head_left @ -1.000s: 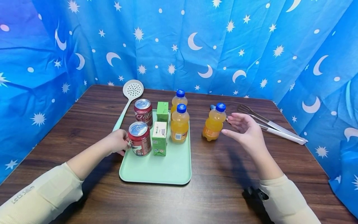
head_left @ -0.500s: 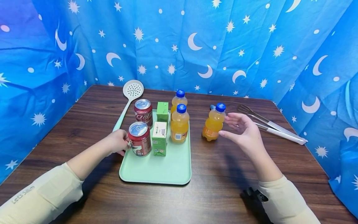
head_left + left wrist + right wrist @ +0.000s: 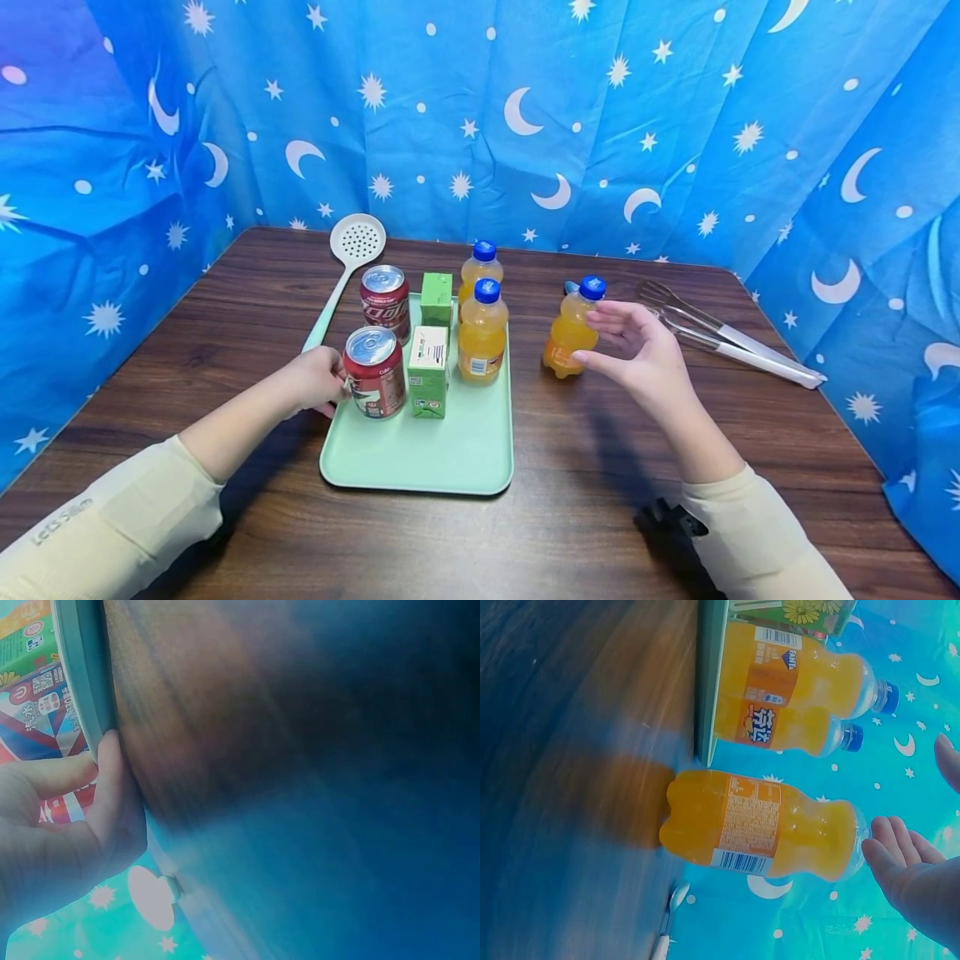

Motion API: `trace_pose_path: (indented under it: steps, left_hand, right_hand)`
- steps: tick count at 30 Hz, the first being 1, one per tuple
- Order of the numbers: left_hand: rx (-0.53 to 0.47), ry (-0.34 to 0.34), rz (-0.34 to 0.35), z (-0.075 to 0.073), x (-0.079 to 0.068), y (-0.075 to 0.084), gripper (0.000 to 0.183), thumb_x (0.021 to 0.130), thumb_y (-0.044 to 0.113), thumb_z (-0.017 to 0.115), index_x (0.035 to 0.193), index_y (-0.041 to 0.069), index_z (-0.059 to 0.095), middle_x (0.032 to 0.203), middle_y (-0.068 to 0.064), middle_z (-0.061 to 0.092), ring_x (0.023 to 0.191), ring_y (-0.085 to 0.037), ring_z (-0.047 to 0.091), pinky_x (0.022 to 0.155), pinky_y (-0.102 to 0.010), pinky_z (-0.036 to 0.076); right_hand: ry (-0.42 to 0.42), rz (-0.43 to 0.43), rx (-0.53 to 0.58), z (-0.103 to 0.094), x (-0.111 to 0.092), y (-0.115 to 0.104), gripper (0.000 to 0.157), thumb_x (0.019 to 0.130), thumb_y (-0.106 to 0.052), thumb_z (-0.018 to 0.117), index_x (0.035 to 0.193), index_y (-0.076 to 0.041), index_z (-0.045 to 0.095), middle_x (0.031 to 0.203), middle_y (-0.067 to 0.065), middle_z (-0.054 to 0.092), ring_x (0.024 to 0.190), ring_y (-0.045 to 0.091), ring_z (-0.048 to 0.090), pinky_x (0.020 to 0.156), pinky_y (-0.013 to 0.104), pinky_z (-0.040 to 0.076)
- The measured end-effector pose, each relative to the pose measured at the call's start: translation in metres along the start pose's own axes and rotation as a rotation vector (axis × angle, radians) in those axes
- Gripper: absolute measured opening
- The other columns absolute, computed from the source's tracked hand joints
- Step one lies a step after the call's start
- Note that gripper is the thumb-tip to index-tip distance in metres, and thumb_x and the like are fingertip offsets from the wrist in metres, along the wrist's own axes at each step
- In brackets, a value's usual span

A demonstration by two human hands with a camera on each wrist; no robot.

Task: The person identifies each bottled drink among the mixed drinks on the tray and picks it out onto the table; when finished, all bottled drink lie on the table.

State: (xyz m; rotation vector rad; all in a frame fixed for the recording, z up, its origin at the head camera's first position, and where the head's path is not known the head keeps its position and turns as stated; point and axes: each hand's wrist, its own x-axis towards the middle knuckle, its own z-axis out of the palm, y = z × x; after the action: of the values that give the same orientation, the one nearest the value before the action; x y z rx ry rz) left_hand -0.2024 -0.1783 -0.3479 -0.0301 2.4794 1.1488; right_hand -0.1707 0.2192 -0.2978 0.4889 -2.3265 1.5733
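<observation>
My left hand (image 3: 318, 379) pinches the left rim of a pale green tray (image 3: 420, 467) between thumb and fingers, as the left wrist view shows. On the tray stand two red cola cans (image 3: 375, 383), two green drink cartons (image 3: 427, 392) and two orange soda bottles (image 3: 482, 337) with blue caps. A third orange soda bottle (image 3: 564, 337) stands upright on the table, right of the tray. Beside its right side is my right hand (image 3: 645, 354), thumb and fingers spread apart. In the right wrist view the fingertips are close to the bottle's upper part; contact cannot be told.
A slotted skimmer (image 3: 357, 240) lies left of the tray, its handle end hidden behind my left hand. Metal tongs (image 3: 750, 350) with white handles lie at the right. A spoon (image 3: 679, 896) lies behind the lone bottle. Blue star-patterned cloth (image 3: 450, 125) surrounds the table.
My right hand has moved left, closer to the lone bottle, its fingertips now overlapping the bottle's edge in view. The left hand, tray and drinks have stayed in place.
</observation>
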Motion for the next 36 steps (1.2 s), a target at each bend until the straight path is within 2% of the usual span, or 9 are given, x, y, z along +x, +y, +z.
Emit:
trace_pose_path:
  steps: [12, 21, 32, 36]
  left_hand:
    - [0.003, -0.005, -0.003, 0.0, 0.0, -0.001, 0.016, 0.081, -0.009, 0.058, 0.088, -0.005, 0.044, 0.088, -0.016, 0.048, 0.078, -0.024, 0.056, 0.058, -0.036, 0.056]
    - [0.002, -0.005, -0.009, -0.001, 0.002, -0.003, 0.016, 0.081, -0.008, 0.058, 0.087, -0.004, 0.044, 0.088, -0.016, 0.048, 0.078, -0.024, 0.056, 0.058, -0.036, 0.056]
    - [0.005, -0.005, -0.011, -0.001, 0.003, -0.002, 0.016, 0.08, -0.009, 0.058, 0.087, -0.005, 0.044, 0.088, -0.016, 0.047, 0.078, -0.024, 0.056, 0.058, -0.036, 0.056]
    - [0.01, 0.002, -0.01, -0.001, 0.003, -0.002, 0.017, 0.08, -0.008, 0.058, 0.086, -0.004, 0.044, 0.087, -0.015, 0.047, 0.077, -0.024, 0.055, 0.058, -0.036, 0.056]
  right_hand:
    - [-0.017, 0.015, 0.015, 0.005, 0.001, -0.001, 0.057, 0.074, -0.004, 0.079, 0.122, 0.002, 0.05, 0.115, 0.017, 0.059, 0.109, 0.022, 0.056, 0.094, 0.026, 0.044]
    - [-0.036, 0.014, 0.027, 0.01, 0.003, -0.003, 0.058, 0.074, -0.006, 0.079, 0.123, 0.0, 0.049, 0.117, 0.013, 0.059, 0.111, 0.022, 0.055, 0.095, 0.026, 0.044]
    - [-0.053, -0.013, 0.116, 0.017, 0.008, -0.002, 0.057, 0.074, 0.0, 0.078, 0.123, 0.004, 0.05, 0.118, 0.023, 0.056, 0.11, 0.025, 0.055, 0.096, 0.028, 0.043]
    - [-0.06, -0.011, 0.124, 0.019, 0.009, -0.003, 0.057, 0.074, 0.0, 0.077, 0.123, 0.004, 0.049, 0.118, 0.021, 0.057, 0.111, 0.025, 0.054, 0.096, 0.029, 0.043]
